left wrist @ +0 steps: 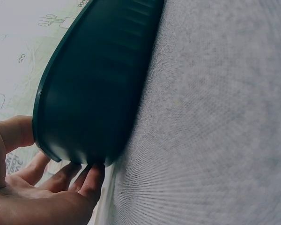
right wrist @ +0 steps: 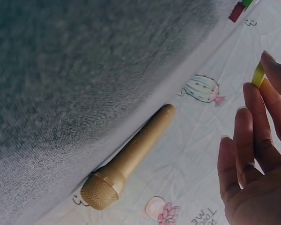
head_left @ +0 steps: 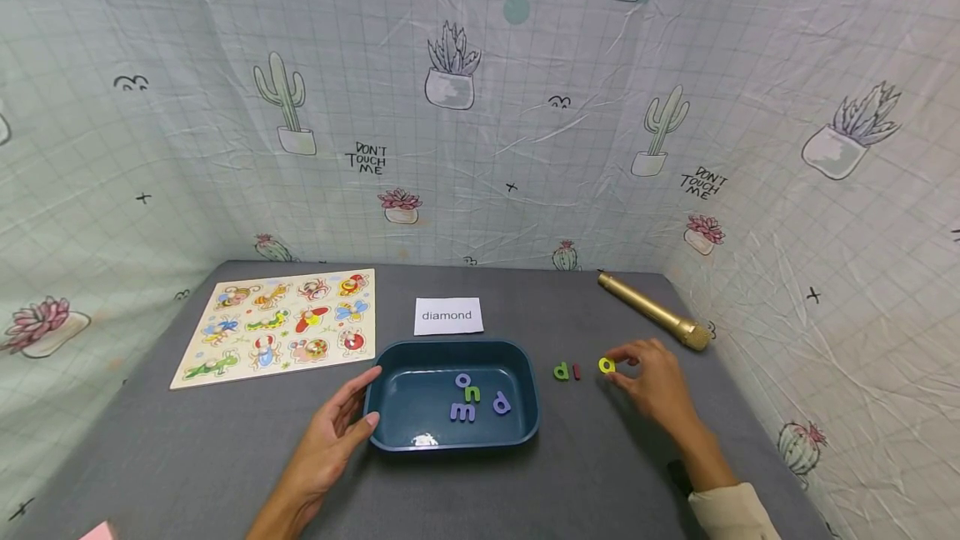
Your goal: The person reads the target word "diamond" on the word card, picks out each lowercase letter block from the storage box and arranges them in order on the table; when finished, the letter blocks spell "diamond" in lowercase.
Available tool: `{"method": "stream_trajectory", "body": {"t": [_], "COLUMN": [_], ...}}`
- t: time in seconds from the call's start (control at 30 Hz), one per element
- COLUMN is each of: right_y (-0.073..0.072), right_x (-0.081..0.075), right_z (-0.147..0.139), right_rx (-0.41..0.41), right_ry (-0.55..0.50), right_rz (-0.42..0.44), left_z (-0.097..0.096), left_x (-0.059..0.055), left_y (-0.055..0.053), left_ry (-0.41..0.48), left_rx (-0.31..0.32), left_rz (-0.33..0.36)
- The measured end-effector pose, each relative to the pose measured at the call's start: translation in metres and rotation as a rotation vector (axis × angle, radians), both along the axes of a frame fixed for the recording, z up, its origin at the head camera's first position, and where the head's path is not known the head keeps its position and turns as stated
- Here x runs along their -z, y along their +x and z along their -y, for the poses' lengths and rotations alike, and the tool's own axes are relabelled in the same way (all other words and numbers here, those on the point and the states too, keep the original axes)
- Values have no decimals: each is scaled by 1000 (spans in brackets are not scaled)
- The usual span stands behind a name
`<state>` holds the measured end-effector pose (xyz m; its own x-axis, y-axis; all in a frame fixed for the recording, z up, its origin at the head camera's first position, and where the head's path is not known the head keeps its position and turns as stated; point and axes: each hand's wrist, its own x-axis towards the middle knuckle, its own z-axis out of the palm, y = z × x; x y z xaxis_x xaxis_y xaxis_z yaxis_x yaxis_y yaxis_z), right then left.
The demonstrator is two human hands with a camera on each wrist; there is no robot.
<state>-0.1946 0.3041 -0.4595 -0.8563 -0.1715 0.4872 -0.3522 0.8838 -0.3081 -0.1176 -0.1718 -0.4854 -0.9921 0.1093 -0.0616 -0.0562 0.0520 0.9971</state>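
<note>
My left hand [head_left: 327, 440] holds the left end of a dark blue tray [head_left: 377, 432], with thumb and fingertips against its rim and outer wall. Inside the tray lie a purple letter o [head_left: 462, 379], a green n [head_left: 472, 394], a purple m [head_left: 462, 412] and a purple d [head_left: 501, 403]. Right of the tray, a green letter d [head_left: 561, 371] and a dark red i [head_left: 577, 372] sit side by side on the table. Beyond them my right hand [head_left: 654, 382] pinches a yellow letter [head_left: 607, 365], seemingly an a, between thumb and forefinger.
A white card [head_left: 448, 317] printed "diamond" lies behind the tray. To the left is a wooden puzzle board [head_left: 285, 323] with insect pictures. A gold microphone [head_left: 652, 311] lies at the back right. A patterned cloth [head_left: 510, 140] hangs around the grey table [head_left: 195, 457].
</note>
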Motion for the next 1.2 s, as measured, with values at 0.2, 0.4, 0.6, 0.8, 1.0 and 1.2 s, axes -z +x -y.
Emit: {"method": "stream_trajectory", "body": {"t": [0.2, 0.4, 0.6, 0.8, 1.0, 1.2], "right_y": [-6, -13, -21, -26, -33, -38], "right_x": [0, -1, 1, 2, 3, 4], "right_z": [-5, -5, -6, -2, 4, 8], "right_rx": [20, 10, 25, 2, -29, -15], "right_ry": [32, 69, 83, 85, 95, 100], "right_rz": [138, 249, 347, 393, 394, 398], "left_z": [0, 1, 2, 2, 2, 2], "left_x": [1, 0, 0, 0, 0, -1], "left_y": [0, 1, 0, 0, 0, 0], "left_ry": [2, -11, -3, -3, 4, 2], "left_rx": [8, 11, 14, 14, 12, 11], "left_rz": [-6, 3, 2, 2, 6, 6]}}
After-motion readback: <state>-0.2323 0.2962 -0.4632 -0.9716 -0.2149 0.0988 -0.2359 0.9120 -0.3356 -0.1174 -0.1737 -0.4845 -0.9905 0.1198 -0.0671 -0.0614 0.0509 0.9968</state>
